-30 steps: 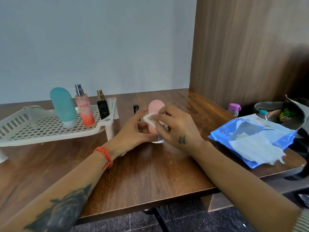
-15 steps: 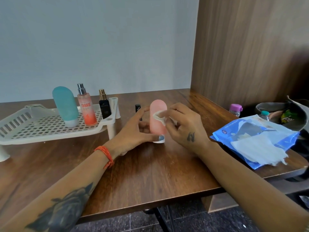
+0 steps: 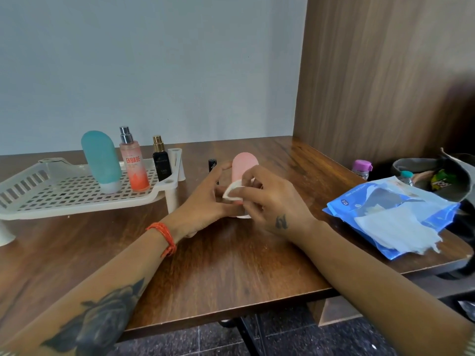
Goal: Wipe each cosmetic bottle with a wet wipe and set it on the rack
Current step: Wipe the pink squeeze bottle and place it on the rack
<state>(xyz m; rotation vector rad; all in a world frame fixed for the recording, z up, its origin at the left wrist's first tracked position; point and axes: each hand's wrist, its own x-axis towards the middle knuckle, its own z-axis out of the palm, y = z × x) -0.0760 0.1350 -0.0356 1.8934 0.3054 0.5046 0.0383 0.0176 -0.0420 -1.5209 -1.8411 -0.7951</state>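
— Three bottles stand on our rack point(image 3: 33, 199) so far: the teal bottle point(image 3: 101, 160), the spray point(image 3: 133, 163) and the black bottle point(image 3: 160, 163), all upright at its right end, side by side.

— And the pink bottle point(image 3: 244, 167)?

— Upright on the table point(image 3: 231, 265), just right of the rack's leg, between our two hands. Our left hand point(image 3: 205, 201) wraps its lower part from the left, fingers curled round it, thumb up along its side.

— What is our right hand point(image 3: 272, 204) doing?

— It pinches the folded wipe point(image 3: 232, 190) between thumb and fingertips and presses it against the bottle's front, about halfway down.

— Anything else close by?

— One small dark tube point(image 3: 212, 164) stands just behind our left fingers. Whether it touches them we cannot tell. The blue wipe pack point(image 3: 385, 209) lies well off to the right, near the table's edge, with a sheet point(image 3: 395, 232) pulled out over it.
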